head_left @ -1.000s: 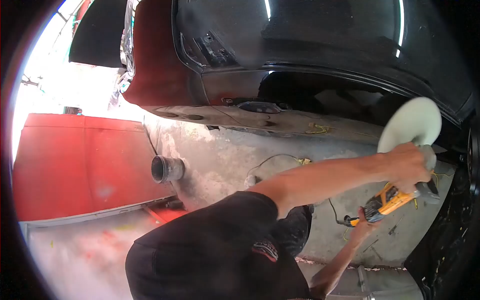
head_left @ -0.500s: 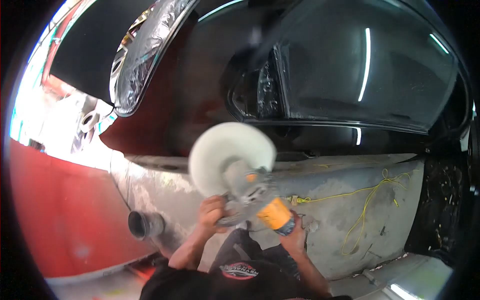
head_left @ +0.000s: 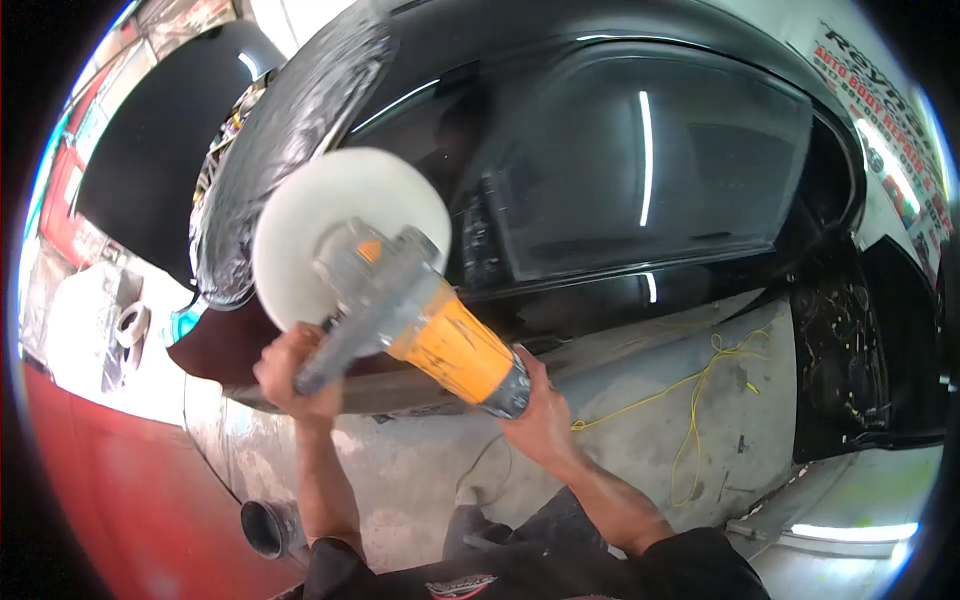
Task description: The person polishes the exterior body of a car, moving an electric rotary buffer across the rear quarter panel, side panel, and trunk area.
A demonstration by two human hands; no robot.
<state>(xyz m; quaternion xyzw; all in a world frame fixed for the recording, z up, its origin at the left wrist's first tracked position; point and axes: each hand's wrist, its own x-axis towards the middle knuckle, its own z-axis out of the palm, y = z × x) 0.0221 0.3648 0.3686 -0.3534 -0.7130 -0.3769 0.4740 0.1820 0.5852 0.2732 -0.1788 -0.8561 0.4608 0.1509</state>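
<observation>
Banner (head_left: 880,120), "AUTO BODY REPAIR", probably "Reyn" above

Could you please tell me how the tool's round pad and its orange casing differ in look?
The pad is pale, while the casing is orange with dark marks. The pad is a broad, round disc, whereas the casing is narrower and elongated. Both are parts of the same power tool.

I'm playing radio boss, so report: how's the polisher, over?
Left grip on handle, right grip on polisher tail. Pad in front of car, contact unclear. Yellow cord on floor.
</observation>
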